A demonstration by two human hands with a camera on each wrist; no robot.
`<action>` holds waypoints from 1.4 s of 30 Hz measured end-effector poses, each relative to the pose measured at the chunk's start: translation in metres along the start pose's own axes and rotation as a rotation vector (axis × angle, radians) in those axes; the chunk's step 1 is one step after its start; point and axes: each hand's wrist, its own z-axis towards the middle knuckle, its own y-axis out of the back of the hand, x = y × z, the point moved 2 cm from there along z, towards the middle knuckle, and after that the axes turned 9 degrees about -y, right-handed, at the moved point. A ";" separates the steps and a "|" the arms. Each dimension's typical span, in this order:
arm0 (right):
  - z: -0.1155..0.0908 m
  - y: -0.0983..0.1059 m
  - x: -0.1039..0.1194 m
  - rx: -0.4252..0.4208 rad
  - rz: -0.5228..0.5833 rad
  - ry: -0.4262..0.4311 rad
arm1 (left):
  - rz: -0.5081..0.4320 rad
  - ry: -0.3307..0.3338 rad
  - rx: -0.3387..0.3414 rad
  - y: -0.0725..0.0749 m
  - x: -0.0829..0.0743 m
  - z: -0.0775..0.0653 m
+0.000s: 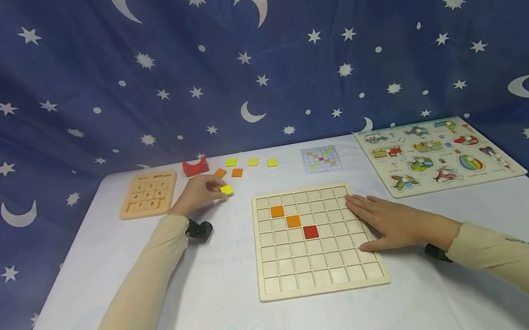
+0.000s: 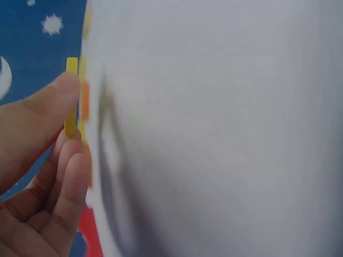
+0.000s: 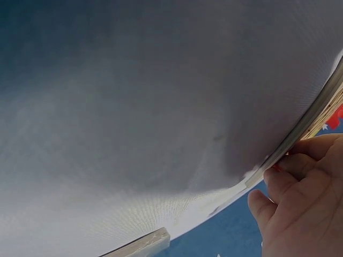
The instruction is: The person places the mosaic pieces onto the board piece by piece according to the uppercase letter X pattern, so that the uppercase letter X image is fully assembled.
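Note:
Between thumb and fingers my left hand [image 1: 200, 193] pinches a yellow square tile [image 1: 227, 190], which the left wrist view shows edge-on as a thin yellow tile [image 2: 71, 96]. It is over the table, left of the wooden grid board [image 1: 289, 283]. On that board two orange tiles [image 1: 277, 211] and a red tile [image 1: 311, 232] lie on a diagonal. My right hand [image 1: 394, 221] rests with fingers extended on the board's right edge; the right wrist view has its fingers [image 3: 281, 184] along that edge.
Loose orange tiles [image 1: 237, 173] and yellow tiles [image 1: 253, 162] lie behind my left hand, near a red notched block [image 1: 195, 168]. A wooden number puzzle [image 1: 146, 211] stands at left, a printed grid card [image 1: 321, 159] at the back, a picture puzzle board [image 1: 432, 163] at right.

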 end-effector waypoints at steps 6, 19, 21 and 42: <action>0.001 -0.001 -0.001 -0.004 -0.002 0.000 | -0.031 -0.053 0.020 -0.011 -0.028 0.008; 0.002 -0.002 -0.003 -0.026 -0.010 0.009 | -0.128 -0.166 0.173 -0.061 -0.094 0.021; 0.002 -0.002 -0.003 -0.024 -0.008 0.006 | -0.132 -0.180 0.199 -0.069 -0.103 0.021; 0.001 -0.002 -0.002 -0.015 0.002 -0.005 | -0.080 -0.210 0.351 -0.120 -0.145 0.025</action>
